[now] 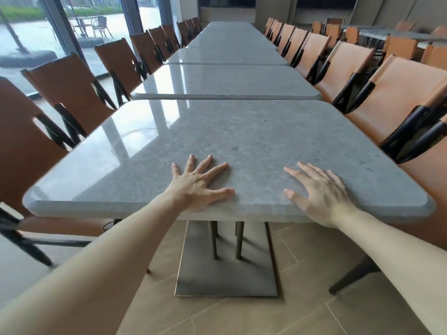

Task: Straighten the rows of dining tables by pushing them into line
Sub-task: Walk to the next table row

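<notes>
A long row of grey stone-topped dining tables runs away from me. The nearest table (227, 131) stands on a metal pedestal base (226, 269). My left hand (197, 184) lies flat near its front edge with fingers spread. My right hand (321, 192) rests flat beside it, fingers straight. A thin gap separates this top from the second table (227, 81), whose far edge meets a third table (227, 55), set a little to the right.
Orange-backed chairs with black frames line the left side (70, 93) and the right side (396, 97). Glass walls are at the far left. Another table with chairs (387, 35) stands at the back right. Beige floor tiles (314, 298) lie under me.
</notes>
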A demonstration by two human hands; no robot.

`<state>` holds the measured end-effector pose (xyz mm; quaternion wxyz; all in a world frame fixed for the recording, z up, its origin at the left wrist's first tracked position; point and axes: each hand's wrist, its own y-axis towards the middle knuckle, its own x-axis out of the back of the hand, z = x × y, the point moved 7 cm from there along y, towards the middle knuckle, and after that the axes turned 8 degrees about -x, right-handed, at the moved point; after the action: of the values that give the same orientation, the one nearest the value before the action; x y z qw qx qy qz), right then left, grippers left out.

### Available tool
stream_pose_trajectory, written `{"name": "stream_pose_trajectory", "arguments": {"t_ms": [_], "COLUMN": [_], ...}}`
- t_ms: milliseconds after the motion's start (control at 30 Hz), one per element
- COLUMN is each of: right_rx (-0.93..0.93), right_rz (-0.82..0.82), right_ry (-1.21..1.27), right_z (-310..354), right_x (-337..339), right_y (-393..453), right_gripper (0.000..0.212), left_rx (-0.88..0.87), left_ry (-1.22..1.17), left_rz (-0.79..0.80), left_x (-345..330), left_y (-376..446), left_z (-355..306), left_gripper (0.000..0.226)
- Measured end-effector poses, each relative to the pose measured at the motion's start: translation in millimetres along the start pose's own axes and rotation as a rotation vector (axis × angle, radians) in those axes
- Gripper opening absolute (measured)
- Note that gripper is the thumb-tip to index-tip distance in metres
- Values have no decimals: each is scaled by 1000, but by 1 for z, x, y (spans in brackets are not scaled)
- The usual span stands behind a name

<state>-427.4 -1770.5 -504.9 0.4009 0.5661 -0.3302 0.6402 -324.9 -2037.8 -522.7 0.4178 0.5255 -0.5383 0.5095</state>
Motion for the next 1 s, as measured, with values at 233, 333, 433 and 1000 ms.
{"name": "stream_pose_trajectory", "arguments": {"t_ms": [233,333,433,1000], "right_rx": [20,24,29,-4], "right_rz": [2,0,-6,35], "right_ry": [18,27,22,35], "right_z": [1,0,0,-1], "right_x": [-1,0,0,-1], "right_y": [0,1,1,1], "right_gripper": [93,93,95,92], "left_rx": [-11,-17,-23,-25], "left_ry": [7,9,1,-17], "left_rz": [-19,-12,-6,-12], "left_x": [0,-1,-1,-1], "left_y": [2,3,4,4], "left_z": [0,1,1,2], "left_gripper": [101,101,101,102]}}
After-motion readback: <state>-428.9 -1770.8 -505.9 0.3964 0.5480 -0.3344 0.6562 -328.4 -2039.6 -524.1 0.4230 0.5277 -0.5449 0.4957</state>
